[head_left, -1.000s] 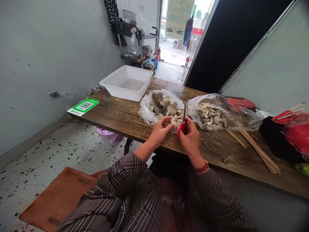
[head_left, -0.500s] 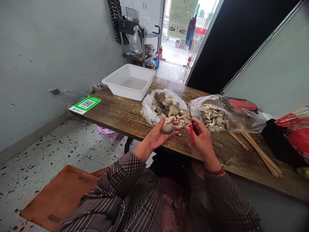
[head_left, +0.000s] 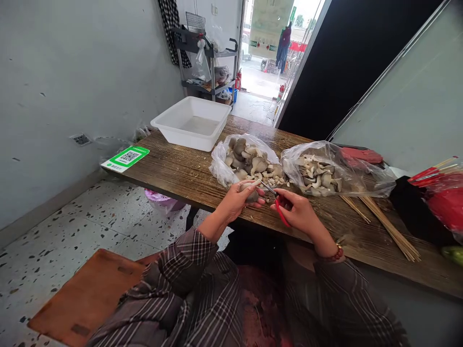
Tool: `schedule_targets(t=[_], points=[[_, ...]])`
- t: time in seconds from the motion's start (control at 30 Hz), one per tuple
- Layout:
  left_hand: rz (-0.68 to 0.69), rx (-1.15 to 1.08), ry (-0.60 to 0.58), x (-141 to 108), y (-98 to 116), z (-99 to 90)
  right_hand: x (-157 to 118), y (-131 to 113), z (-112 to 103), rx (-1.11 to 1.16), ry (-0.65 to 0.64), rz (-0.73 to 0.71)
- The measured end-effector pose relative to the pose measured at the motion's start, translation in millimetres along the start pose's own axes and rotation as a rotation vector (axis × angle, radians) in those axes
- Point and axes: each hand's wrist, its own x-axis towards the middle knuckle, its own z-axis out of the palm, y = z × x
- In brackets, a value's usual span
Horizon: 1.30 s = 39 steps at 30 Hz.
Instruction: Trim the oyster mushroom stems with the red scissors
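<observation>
My left hand is closed around an oyster mushroom, its pale stem pointing up and to the right. In my right hand are red-handled scissors, their blades reaching left to the stem's end. Whether the blades touch the stem I cannot tell. Just beyond my hands, a clear plastic bag holds a heap of grey oyster mushrooms, with small pale cut stem pieces at its near edge. To the right, a second plastic bag contains more mushrooms.
A white plastic tub stands at the table's far left, near a green QR-code card. Bamboo skewers lie on the wooden table at right, near a black and red bundle. A wooden stool is on the floor, lower left.
The scissors have swung from pointing upward to pointing left, with their blades now at the mushroom. My left hand has turned the mushroom so its stem faces the blades.
</observation>
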Motion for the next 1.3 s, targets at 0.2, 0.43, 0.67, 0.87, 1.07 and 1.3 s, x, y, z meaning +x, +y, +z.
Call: schedule_targets(t=[0.2, 0.43, 0.67, 0.87, 1.07, 1.3], points=[[0.042, 0.068, -0.015, -1, -3, 1.2, 9, -2, 14, -0.029, -0.045, -0.049], [0.085, 0.13, 0.007, 3, -5, -4.5, 16, -1, 21, -0.058, -0.017, -0.084], [0.057, 0.088, 0.055, 4, -2, -9.2, 20, 5, 22, 0.001, -0.017, -0.01], [0.047, -0.058, 0.057, 0, -2, -3.9, 22, 3, 29, 0.354, 0.152, 0.198], [0.201, 0.075, 0.165, 1, -12, 10.6, 18, -19, 44, 0.555, 0.246, 0.191], [0.17, 0.016, 0.142, -7, -14, 15.3, 17, -22, 48, 0.545, 0.295, 0.183]])
